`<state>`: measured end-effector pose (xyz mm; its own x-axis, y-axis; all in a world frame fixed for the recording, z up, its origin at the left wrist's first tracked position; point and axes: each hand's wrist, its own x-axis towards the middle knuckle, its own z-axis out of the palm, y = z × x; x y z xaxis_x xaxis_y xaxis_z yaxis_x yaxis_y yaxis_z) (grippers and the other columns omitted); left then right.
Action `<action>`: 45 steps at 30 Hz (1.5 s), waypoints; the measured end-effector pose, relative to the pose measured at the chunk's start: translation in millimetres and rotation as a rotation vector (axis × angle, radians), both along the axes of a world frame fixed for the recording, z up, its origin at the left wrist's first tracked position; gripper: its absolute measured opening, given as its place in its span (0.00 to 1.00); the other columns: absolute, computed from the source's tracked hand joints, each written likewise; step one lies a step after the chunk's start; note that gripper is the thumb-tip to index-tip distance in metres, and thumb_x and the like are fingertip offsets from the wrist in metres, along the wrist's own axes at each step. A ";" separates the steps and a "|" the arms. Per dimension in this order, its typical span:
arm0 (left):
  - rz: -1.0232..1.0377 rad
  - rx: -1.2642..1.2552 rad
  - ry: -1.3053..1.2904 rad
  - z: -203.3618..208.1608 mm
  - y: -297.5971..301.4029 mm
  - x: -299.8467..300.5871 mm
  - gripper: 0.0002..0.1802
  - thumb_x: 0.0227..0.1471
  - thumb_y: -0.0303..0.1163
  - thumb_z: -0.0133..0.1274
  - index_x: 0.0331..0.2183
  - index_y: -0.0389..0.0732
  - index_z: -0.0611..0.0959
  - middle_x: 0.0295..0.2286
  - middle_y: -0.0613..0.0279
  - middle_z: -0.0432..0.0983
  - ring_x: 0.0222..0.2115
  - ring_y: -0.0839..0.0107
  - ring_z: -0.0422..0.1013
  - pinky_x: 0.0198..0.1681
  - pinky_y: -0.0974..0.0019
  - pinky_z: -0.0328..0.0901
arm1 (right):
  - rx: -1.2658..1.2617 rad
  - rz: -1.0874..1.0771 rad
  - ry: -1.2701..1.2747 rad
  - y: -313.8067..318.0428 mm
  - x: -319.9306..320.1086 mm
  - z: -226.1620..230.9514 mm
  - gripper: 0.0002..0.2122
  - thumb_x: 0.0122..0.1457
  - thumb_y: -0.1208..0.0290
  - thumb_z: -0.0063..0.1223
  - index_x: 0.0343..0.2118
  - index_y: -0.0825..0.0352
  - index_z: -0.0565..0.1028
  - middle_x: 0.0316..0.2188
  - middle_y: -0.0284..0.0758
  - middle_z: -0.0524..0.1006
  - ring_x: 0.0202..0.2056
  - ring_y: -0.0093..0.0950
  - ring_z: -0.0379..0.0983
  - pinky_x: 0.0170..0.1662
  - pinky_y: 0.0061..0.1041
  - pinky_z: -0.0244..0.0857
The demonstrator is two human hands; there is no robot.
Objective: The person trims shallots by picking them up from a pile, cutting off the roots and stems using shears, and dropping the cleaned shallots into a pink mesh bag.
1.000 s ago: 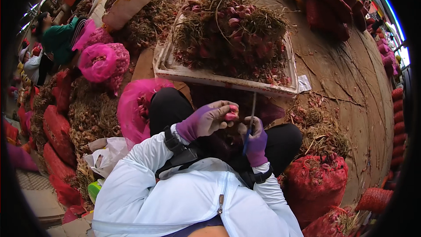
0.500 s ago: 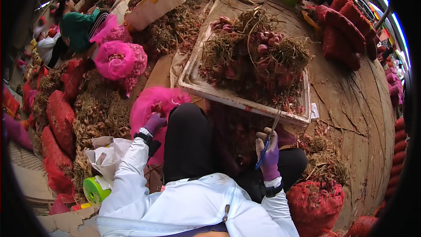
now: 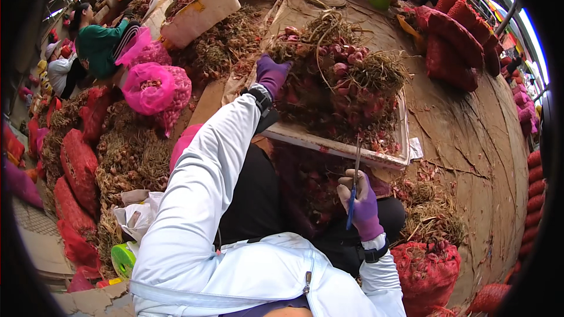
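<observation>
My right hand (image 3: 363,202), in a purple-and-grey glove, is closed around blue-handled scissors (image 3: 351,206). Their blades point away from me, toward the near edge of a white foam tray (image 3: 332,139). Heaped in the tray are bunches of reddish-purple shallots (image 3: 352,56) with dry, straw-like tops. At the tray's left side, my purple-gloved left hand (image 3: 272,75) reaches to the edge of this heap. Its fingertips are hidden, so what it grips, if anything, does not show. Under my left forearm, a pink mesh bag (image 3: 183,144) is mostly covered.
On my left lie red mesh sacks (image 3: 79,155), dry stalks and a filled pink mesh bag (image 3: 150,89). A red sack (image 3: 422,273) stands by my right arm. Farther off sit a person in green (image 3: 97,47), a tilted foam box (image 3: 200,14) and stacked red sacks (image 3: 452,47).
My left hand has left the pink mesh bag and swung forward and right to the tray's left side. The right hand keeps the scissors, whose blades now point straighter ahead.
</observation>
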<state>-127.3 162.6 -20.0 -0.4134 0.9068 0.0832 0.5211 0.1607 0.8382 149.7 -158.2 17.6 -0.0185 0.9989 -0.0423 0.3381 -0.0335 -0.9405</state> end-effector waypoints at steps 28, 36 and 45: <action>-0.809 -0.015 0.422 27.4 29.7 -37.6 0.27 0.46 0.28 0.61 0.50 0.40 0.76 0.42 0.55 0.77 0.40 0.71 0.73 0.47 0.66 0.67 | -0.143 -0.111 0.156 11.2 45.6 28.7 0.16 0.57 0.72 0.55 0.47 0.67 0.67 0.32 0.28 0.73 0.24 0.12 0.65 0.25 0.11 0.59; -0.535 0.777 0.835 100.9 -83.5 15.1 0.26 0.40 0.28 0.56 0.46 0.43 0.74 0.42 0.53 0.72 0.39 0.54 0.71 0.43 0.57 0.68 | -0.158 -0.092 -0.216 20.1 42.5 45.3 0.20 0.53 0.59 0.58 0.44 0.67 0.70 0.25 0.34 0.76 0.25 0.21 0.72 0.30 0.22 0.66; -1.136 0.306 1.346 9.3 -149.6 119.3 0.21 0.43 0.35 0.58 0.43 0.45 0.77 0.41 0.61 0.75 0.35 0.63 0.73 0.35 0.61 0.69 | 0.042 0.079 -0.321 39.4 36.9 50.2 0.26 0.53 0.52 0.59 0.48 0.66 0.70 0.26 0.35 0.73 0.29 0.29 0.72 0.37 0.26 0.65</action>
<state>-7.9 13.0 -10.7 0.8291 0.5591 0.0063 0.5370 -0.7931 -0.2876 186.6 -118.8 67.7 -0.0888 0.9959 -0.0171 0.6175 0.0415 -0.7855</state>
